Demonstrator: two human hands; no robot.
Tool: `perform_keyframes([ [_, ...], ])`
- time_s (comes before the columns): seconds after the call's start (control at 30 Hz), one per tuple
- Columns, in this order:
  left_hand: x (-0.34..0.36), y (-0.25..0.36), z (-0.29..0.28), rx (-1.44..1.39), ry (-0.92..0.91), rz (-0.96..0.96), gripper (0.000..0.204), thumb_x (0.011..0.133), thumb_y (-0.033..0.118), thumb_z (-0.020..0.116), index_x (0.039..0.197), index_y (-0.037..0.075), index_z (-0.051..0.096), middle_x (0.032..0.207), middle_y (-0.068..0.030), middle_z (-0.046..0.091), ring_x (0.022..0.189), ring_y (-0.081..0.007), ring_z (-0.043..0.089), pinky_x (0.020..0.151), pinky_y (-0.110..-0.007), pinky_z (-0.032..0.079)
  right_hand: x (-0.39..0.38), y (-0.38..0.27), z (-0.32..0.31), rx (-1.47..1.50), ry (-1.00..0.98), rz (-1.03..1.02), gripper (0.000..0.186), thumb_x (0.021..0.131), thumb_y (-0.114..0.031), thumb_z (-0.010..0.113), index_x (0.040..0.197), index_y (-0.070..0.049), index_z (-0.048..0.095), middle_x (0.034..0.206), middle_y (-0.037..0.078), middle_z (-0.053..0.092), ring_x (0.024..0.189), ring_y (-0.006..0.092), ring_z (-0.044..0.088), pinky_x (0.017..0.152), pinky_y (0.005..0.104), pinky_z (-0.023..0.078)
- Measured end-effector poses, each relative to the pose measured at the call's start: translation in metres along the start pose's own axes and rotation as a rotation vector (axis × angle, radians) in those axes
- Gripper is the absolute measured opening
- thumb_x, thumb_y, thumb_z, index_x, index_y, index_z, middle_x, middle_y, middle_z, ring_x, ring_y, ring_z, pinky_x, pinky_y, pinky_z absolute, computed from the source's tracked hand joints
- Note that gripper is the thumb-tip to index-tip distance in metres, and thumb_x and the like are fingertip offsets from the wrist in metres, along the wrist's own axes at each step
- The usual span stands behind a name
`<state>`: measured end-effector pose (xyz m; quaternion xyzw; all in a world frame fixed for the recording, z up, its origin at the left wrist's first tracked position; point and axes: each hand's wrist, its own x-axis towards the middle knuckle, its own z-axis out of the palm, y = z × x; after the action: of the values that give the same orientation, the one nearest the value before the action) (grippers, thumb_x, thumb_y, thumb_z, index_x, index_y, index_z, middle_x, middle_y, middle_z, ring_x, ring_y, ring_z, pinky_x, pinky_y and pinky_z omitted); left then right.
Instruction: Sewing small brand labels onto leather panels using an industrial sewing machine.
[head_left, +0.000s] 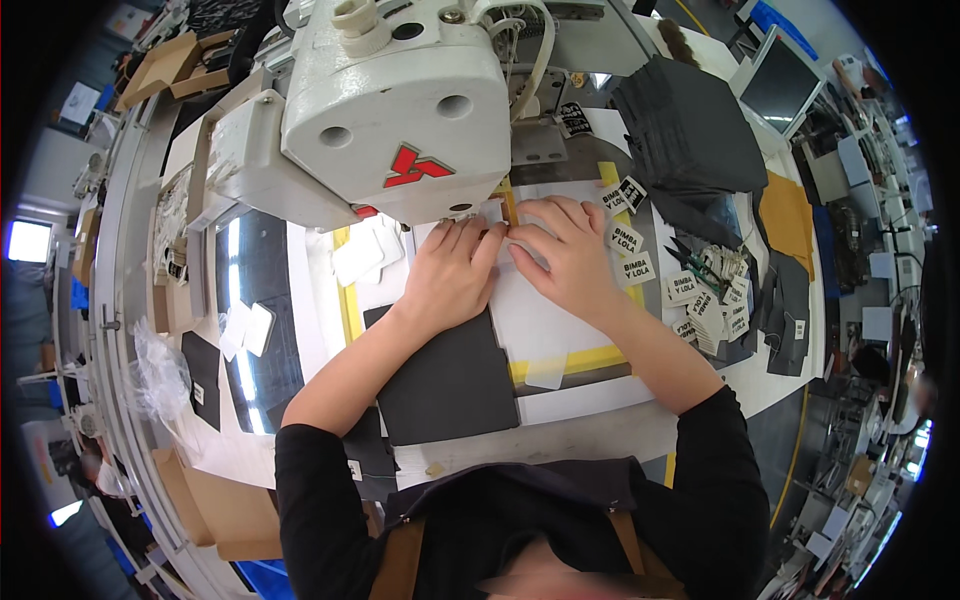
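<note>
Both hands are close together under the head of a white industrial sewing machine (pixel 390 110). My left hand (pixel 448 275) lies palm down with its fingers stretched forward, just beyond a dark grey fabric panel (pixel 445 385). Beside it, my right hand (pixel 568 262) rests over a white sheet (pixel 560 325) with bent fingers and the thumb apart from them. The fingertips meet near a small yellowish upright part (pixel 509 203) below the machine head. Whatever lies under the fingertips is hidden. Yellow tape (pixel 575 365) borders the white work area.
Printed white labels (pixel 708 315) lie in a heap at the right, with dark-handled snips (pixel 690 262) by them. A tall stack of dark fabric panels (pixel 690 130) stands behind. Blank white cards (pixel 367 250) lie left of the hands. A monitor (pixel 782 82) stands at the far right.
</note>
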<state>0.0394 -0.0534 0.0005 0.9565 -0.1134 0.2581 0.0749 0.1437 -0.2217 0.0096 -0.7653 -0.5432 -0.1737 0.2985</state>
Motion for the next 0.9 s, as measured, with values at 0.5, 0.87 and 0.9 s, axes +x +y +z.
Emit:
perform_keyframes([
  [0.5,-0.019,-0.012,-0.013,-0.024,0.317,0.527,0.016,0.063,0.009,0.066,0.079,0.009,0.064,0.071,0.0028,0.053,0.059,-0.0114,0.047,0.051,-0.025,0.032,0.033,0.022,0.009,-0.015,-0.241,-0.183,0.021,0.080,-0.028,0.066,0.098,-0.021,0.076,0.128,0.005,0.054,0.117,0.0227,0.046,0.093,0.0453,0.030],
  [0.87,-0.007,-0.009,-0.016,-0.089,0.315,0.581,0.017,0.064,0.013,0.066,0.080,0.008,0.064,0.063,0.0033,0.044,0.056,-0.0102,0.046,0.049,-0.024,0.031,0.067,0.037,0.002,-0.006,-0.449,-0.363,0.023,0.086,-0.036,0.062,0.091,-0.021,0.079,0.119,0.004,0.056,0.113,0.0224,0.047,0.092,0.0411,0.031],
  [0.9,-0.009,-0.008,-0.017,-0.105,0.305,0.589,0.018,0.064,0.013,0.065,0.081,0.008,0.064,0.063,0.0034,0.043,0.056,-0.0101,0.046,0.049,-0.024,0.031,0.068,0.035,0.002,0.015,-0.511,-0.305,0.026,0.087,-0.040,0.062,0.092,-0.021,0.079,0.119,0.004,0.057,0.113,0.0225,0.047,0.092,0.0409,0.030],
])
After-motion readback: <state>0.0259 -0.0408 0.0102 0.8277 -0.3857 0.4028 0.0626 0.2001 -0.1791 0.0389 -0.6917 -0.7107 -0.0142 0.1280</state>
